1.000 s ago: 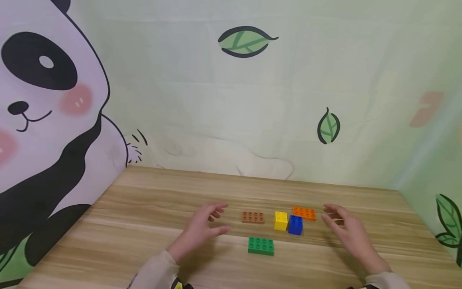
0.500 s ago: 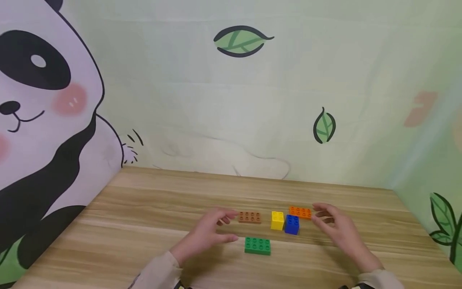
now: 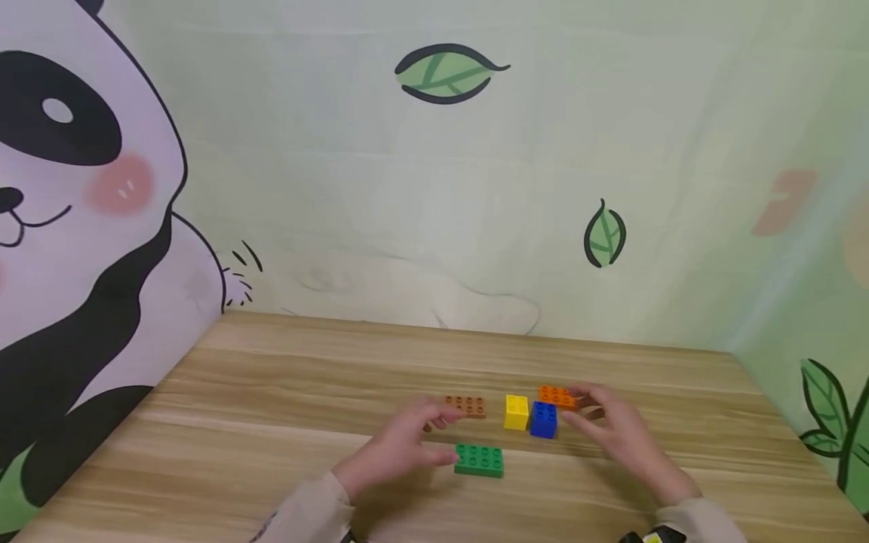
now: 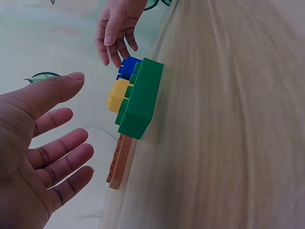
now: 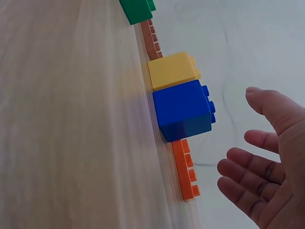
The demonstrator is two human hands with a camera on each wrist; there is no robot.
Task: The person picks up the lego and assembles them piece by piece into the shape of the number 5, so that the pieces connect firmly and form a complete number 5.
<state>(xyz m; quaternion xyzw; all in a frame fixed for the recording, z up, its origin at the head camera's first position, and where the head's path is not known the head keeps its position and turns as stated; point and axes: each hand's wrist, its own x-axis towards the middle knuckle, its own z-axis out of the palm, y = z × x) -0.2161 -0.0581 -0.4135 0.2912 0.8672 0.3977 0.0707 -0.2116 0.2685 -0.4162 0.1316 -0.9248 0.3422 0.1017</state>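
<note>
My left hand hovers left of the green brick, its fingers apart and holding nothing. Behind its fingertips, the thin brown brick is partly covered in the head view. My right hand hangs with spread fingers just right of the blue brick and the thin orange brick. Between the brown and blue bricks stands a small yellow brick. In the left wrist view there is a gap between the fingers and the green brick. The right wrist view likewise shows a gap beside the blue brick.
A wood-grain table bears all the bricks. Behind it rises a pale green cloth wall printed with leaves and, at the left, a large panda. Another cloth wall closes off the right side.
Both hands have moved inward toward the bricks: the left one rightward, the right one leftward. The bricks keep their places on the table while the head view shifts slightly.
</note>
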